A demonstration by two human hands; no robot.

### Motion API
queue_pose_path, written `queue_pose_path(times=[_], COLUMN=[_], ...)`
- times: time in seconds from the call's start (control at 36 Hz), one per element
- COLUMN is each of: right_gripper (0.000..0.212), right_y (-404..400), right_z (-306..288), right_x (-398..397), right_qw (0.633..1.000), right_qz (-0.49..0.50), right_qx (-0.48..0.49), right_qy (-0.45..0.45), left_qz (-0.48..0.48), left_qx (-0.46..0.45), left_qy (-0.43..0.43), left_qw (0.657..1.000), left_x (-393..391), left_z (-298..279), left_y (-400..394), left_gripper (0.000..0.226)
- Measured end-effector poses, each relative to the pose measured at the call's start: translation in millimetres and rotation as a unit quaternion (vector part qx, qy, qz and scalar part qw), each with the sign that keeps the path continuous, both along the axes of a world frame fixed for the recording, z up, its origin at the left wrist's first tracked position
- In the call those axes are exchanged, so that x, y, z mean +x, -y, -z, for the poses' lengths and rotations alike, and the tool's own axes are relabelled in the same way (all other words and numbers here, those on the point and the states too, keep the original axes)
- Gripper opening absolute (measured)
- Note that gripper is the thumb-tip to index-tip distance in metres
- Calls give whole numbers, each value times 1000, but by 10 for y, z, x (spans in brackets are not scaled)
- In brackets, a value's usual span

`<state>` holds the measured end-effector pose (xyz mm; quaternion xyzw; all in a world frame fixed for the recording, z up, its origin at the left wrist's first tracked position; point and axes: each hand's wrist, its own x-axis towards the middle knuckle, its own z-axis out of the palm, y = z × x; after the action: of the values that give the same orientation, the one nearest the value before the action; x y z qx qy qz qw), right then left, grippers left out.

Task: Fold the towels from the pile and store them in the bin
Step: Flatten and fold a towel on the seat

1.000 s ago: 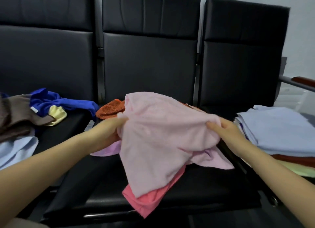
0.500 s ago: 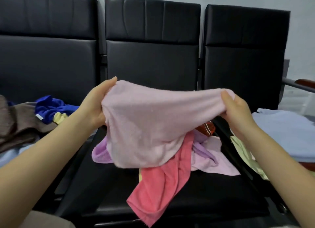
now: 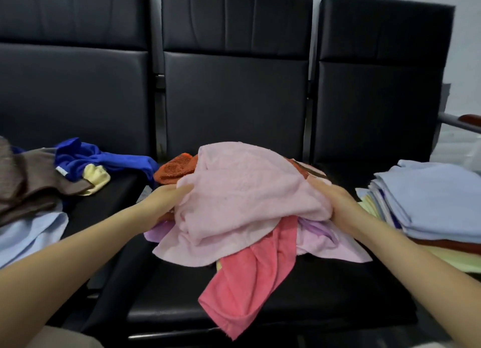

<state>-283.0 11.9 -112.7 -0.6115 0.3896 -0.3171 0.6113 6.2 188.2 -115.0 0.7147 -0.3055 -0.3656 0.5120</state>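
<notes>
Coral towel (image 3: 250, 277): hung over middle seat (image 3: 325, 295) front edge. Pale pink towel (image 3: 247, 199): bunched atop the pile, gripped by left hand (image 3: 166, 204) and right hand (image 3: 335, 201) at opposite sides. Orange towel (image 3: 175, 169): behind. Folded stack (image 3: 429, 196): right seat.

Three black padded seats (image 3: 234, 108) (joined in a row) stand against a pale wall (image 3: 463, 48).
</notes>
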Motion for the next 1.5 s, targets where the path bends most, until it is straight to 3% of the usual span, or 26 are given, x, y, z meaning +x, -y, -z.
queue_pose_path(times=[0.08,0.14,0.17,0.25,0.31,0.33,0.42,0.47,0.5,0.56,0.61,0.67,0.75,0.81,0.83,0.89,0.97,1.06,1.17,1.28,1.39,1.44,1.5], right_gripper=[80,92,84,15,22,25,80,53,37,26,20,19,13,26,35,29,30,31,28,66,52,50,50], right_y=[-63,-105,-146,-266,-303,-286,-181,-238,-271,-266,-255,-208,-72,12,38,77,162,189,190,264,360,441,469], right_z=[65,104,97,33,-50,-87,-196,-332,-391,-439,-414,-336,-131,-1,36,84,138,93,-23,-27,8,23,-10], right_x=[-141,-185,-184,-179,-220,-237,-299,-287,-267,-249,-237,-248,-286,-285,-277,-267,-213,-63,266,477,548,560,569], right_qw=[988,964,944,910,914,929,984,986,984,980,985,994,999,992,986,974,967,964,980,987,993,993,991], right_qz=[-83,-108,-111,-72,-46,-35,-17,-33,-30,-14,2,2,39,68,76,81,119,154,142,98,92,109,135], right_qx=[-62,-134,-189,-327,-352,-330,-174,-69,-26,47,64,63,10,-18,-23,-39,-81,-126,-66,-31,-21,-16,16], right_qy=[-111,-202,-246,-244,-197,-161,26,148,173,194,157,91,-17,-102,-150,-207,-212,-178,-118,-124,-73,-51,4], left_qz=[56,82,92,112,102,89,69,82,72,35,23,19,6,50,71,90,31,-26,-45,-82,-86,-86,-94], left_qx=[35,84,112,115,34,-15,-128,-194,-212,-201,-161,-97,23,105,137,168,152,71,-3,-51,-79,-64,-49], left_qy=[26,112,163,198,131,92,-29,-103,-129,-171,-170,-138,33,196,235,281,367,317,181,98,64,86,105], left_qw=[997,987,976,967,985,992,989,972,966,964,972,985,999,974,960,941,917,945,982,990,991,991,989], left_x=[30,41,43,17,-70,-116,-263,-374,-420,-486,-528,-515,-440,-353,-297,-192,-94,-71,-135,-230,-218,-165,-84], left_z=[52,67,68,45,-15,-53,-213,-324,-362,-398,-378,-271,-65,14,37,31,-35,-102,-179,-243,-273,-237,-219], left_y=[-77,-129,-159,-245,-319,-339,-370,-385,-388,-390,-378,-367,-367,-360,-345,-291,-181,-18,289,592,729,752,752], left_gripper=[33,40,44,36,24,21,23,26,24,14,5,16,26,15,18,27,52,56,54,39,40,55,48])
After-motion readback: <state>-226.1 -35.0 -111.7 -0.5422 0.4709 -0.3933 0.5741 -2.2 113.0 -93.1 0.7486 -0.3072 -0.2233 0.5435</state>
